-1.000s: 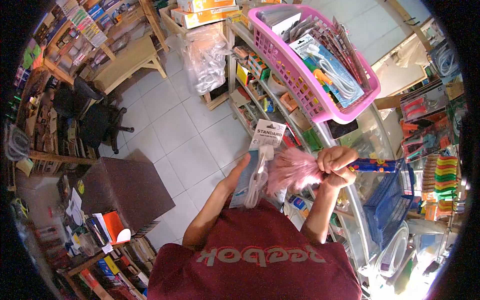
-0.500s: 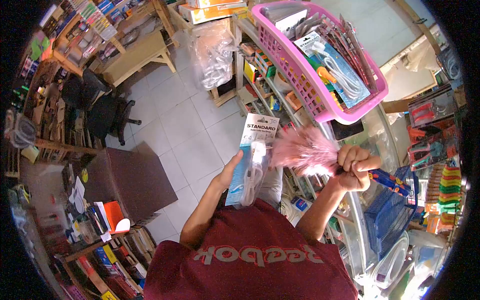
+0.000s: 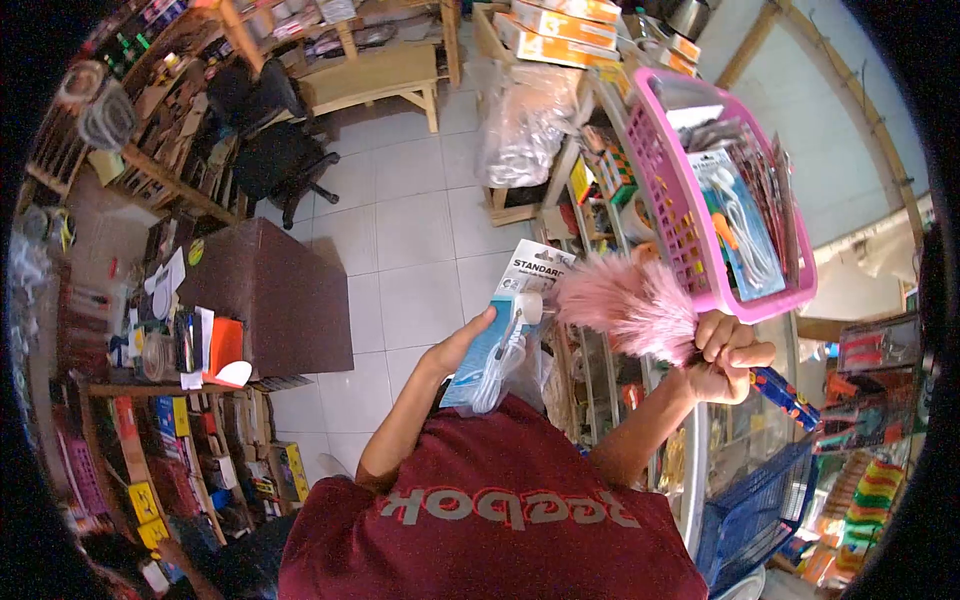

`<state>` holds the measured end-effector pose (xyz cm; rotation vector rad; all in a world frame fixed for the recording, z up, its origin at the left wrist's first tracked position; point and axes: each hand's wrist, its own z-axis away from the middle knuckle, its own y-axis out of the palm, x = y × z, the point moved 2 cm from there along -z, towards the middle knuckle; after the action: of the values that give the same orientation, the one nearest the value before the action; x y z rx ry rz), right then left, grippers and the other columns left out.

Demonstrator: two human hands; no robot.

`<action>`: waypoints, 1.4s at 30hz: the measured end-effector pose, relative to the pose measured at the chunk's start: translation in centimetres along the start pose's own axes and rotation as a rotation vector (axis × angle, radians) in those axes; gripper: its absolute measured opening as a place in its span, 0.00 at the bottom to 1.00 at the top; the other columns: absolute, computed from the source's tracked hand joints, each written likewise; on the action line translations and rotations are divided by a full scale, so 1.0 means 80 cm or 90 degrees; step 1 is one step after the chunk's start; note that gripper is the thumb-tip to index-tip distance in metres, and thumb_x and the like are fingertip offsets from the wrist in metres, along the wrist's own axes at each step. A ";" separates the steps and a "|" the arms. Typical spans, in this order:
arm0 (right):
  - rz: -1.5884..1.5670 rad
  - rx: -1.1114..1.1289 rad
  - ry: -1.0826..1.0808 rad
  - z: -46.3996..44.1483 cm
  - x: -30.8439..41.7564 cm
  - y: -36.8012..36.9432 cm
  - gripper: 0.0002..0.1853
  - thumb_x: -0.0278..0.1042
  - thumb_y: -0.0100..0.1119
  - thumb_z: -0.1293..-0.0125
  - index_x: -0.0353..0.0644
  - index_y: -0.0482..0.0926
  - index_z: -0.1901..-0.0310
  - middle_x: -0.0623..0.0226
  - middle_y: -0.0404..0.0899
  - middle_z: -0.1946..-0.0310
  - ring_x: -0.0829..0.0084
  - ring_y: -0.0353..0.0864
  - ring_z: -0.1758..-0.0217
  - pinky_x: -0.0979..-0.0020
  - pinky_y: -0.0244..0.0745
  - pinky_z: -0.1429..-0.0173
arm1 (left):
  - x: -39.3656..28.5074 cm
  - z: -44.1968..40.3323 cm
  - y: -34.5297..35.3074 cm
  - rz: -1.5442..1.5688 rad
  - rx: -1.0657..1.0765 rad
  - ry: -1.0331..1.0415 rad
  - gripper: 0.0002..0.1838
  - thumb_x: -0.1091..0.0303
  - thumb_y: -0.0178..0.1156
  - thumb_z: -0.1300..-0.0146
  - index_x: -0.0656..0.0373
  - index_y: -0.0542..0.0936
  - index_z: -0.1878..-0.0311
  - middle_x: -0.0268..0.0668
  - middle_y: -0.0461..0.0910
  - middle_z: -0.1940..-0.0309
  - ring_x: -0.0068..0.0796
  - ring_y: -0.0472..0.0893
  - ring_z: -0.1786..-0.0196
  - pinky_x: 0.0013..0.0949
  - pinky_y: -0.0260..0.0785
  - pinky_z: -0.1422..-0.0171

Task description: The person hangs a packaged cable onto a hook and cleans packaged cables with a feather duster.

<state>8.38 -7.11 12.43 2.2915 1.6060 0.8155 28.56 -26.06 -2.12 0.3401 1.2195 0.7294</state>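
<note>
My left hand [image 3: 460, 347] holds a blister pack of white cable [image 3: 492, 365] marked STANDARD, with a blue and white card. The thumb lies along the card's left edge, and the other fingers are hidden behind the pack. My right hand [image 3: 727, 358] is wrapped round the grip of a pink feather duster [image 3: 635, 305] with a blue patterned handle. Its feathers point left and reach close to the pack's right edge; whether they touch it I cannot tell. Beyond the duster, a similar cable pack [image 3: 740, 225] lies in a pink basket [image 3: 707, 290].
A glass display counter [image 3: 728, 425] runs along my right, with a blue wire basket [image 3: 755, 505] on it. To the left are a brown desk [image 3: 290, 310], a black chair [image 3: 275, 160] and shelves of goods. Another person's arm [image 3: 190, 568] shows at the lower left.
The whole view has swung, so the basket and bench sit further right. The cable pack leans more to the right, with the duster's feathers still beside it. Both hands keep their hold.
</note>
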 end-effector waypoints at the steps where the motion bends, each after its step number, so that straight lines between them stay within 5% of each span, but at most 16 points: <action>1: 0.000 0.027 -0.002 -0.003 -0.007 0.006 0.03 0.22 0.49 0.50 0.40 0.69 0.73 0.73 0.59 0.86 0.80 0.55 0.88 0.78 0.49 0.85 | -0.002 0.003 -0.002 0.007 0.010 -0.001 0.34 0.40 0.42 0.34 0.61 0.65 0.38 0.39 0.75 0.50 0.28 0.75 0.50 0.31 0.67 0.43; 8: -0.008 0.119 0.008 -0.010 -0.032 0.046 0.01 0.24 0.51 0.49 0.39 0.70 0.74 0.72 0.58 0.89 0.81 0.54 0.90 0.78 0.50 0.88 | -0.011 0.008 -0.008 -0.055 0.025 -0.004 0.35 0.42 0.40 0.33 0.61 0.59 0.34 0.42 0.68 0.41 0.32 0.69 0.41 0.32 0.60 0.36; 13: 0.002 0.217 -0.005 -0.006 -0.034 0.094 0.04 0.26 0.55 0.48 0.39 0.72 0.78 0.75 0.59 0.92 0.82 0.54 0.92 0.79 0.47 0.88 | -0.005 -0.015 -0.013 -0.239 0.029 0.103 0.38 0.44 0.39 0.31 0.64 0.49 0.30 0.43 0.51 0.31 0.34 0.51 0.29 0.32 0.41 0.27; 17: 0.009 0.304 -0.057 -0.004 -0.028 0.127 0.08 0.31 0.60 0.43 0.38 0.74 0.76 0.70 0.64 0.91 0.79 0.59 0.92 0.76 0.55 0.85 | 0.012 -0.029 -0.026 -0.236 0.025 0.094 0.38 0.47 0.39 0.30 0.67 0.46 0.30 0.44 0.45 0.29 0.35 0.45 0.27 0.32 0.34 0.26; 20: -0.025 0.289 -0.026 -0.008 -0.015 0.122 0.08 0.30 0.59 0.41 0.34 0.75 0.73 0.65 0.70 0.90 0.76 0.62 0.93 0.76 0.54 0.88 | -0.016 -0.015 0.000 -0.167 0.056 0.097 0.36 0.47 0.39 0.30 0.67 0.49 0.31 0.45 0.49 0.30 0.37 0.50 0.28 0.33 0.41 0.26; 22: -0.129 0.227 0.028 -0.001 -0.008 0.101 0.06 0.27 0.58 0.43 0.36 0.74 0.74 0.65 0.70 0.89 0.77 0.62 0.93 0.76 0.54 0.89 | 0.080 -0.055 -0.080 -0.120 0.169 0.096 0.34 0.48 0.41 0.31 0.66 0.56 0.33 0.44 0.60 0.35 0.37 0.61 0.34 0.33 0.52 0.31; 23: -0.189 0.073 0.037 0.010 -0.005 0.105 0.06 0.26 0.57 0.45 0.39 0.72 0.77 0.69 0.68 0.88 0.78 0.62 0.92 0.76 0.53 0.89 | 0.112 -0.070 -0.107 -0.095 0.225 0.095 0.33 0.48 0.42 0.32 0.65 0.60 0.34 0.43 0.65 0.38 0.38 0.66 0.37 0.32 0.58 0.34; 30: 0.034 -0.040 0.087 0.020 0.012 0.099 0.06 0.25 0.51 0.43 0.44 0.67 0.75 0.73 0.62 0.85 0.81 0.56 0.88 0.77 0.50 0.84 | 0.048 -0.056 -0.072 0.109 -0.071 -0.019 0.28 0.49 0.45 0.33 0.65 0.69 0.42 0.39 0.76 0.52 0.34 0.77 0.51 0.31 0.69 0.46; 33: 0.113 -0.167 0.120 0.029 0.030 0.087 0.06 0.25 0.53 0.45 0.42 0.66 0.72 0.74 0.59 0.87 0.81 0.53 0.90 0.75 0.47 0.85 | 0.020 -0.045 -0.065 0.157 -0.111 0.057 0.30 0.45 0.46 0.36 0.65 0.71 0.47 0.39 0.78 0.60 0.32 0.79 0.59 0.32 0.72 0.53; 37: 0.262 -0.312 0.220 0.052 0.033 0.072 0.09 0.25 0.58 0.50 0.40 0.67 0.69 0.72 0.60 0.88 0.80 0.54 0.91 0.76 0.49 0.85 | 0.016 -0.033 -0.080 0.185 0.007 0.051 0.40 0.33 0.42 0.42 0.66 0.68 0.45 0.51 0.77 0.61 0.43 0.80 0.62 0.45 0.75 0.57; 40: 0.532 -0.256 0.434 0.086 0.021 0.054 0.14 0.28 0.58 0.45 0.38 0.73 0.56 0.64 0.73 0.71 0.74 0.72 0.68 0.73 0.69 0.61 | 0.017 -0.030 -0.088 0.203 0.030 0.051 0.41 0.33 0.41 0.42 0.67 0.68 0.46 0.52 0.77 0.61 0.43 0.80 0.63 0.45 0.75 0.58; 42: 0.706 -0.053 0.483 0.109 0.003 0.042 0.14 0.33 0.58 0.40 0.39 0.75 0.54 0.65 0.72 0.64 0.70 0.71 0.55 0.69 0.65 0.47 | 0.017 -0.031 -0.089 0.200 0.017 0.052 0.42 0.33 0.41 0.43 0.68 0.68 0.46 0.52 0.77 0.61 0.43 0.80 0.63 0.44 0.75 0.58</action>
<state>15.96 -7.01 7.02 2.8958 0.2047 2.0925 28.77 -30.69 -8.20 0.5361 1.2676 1.0048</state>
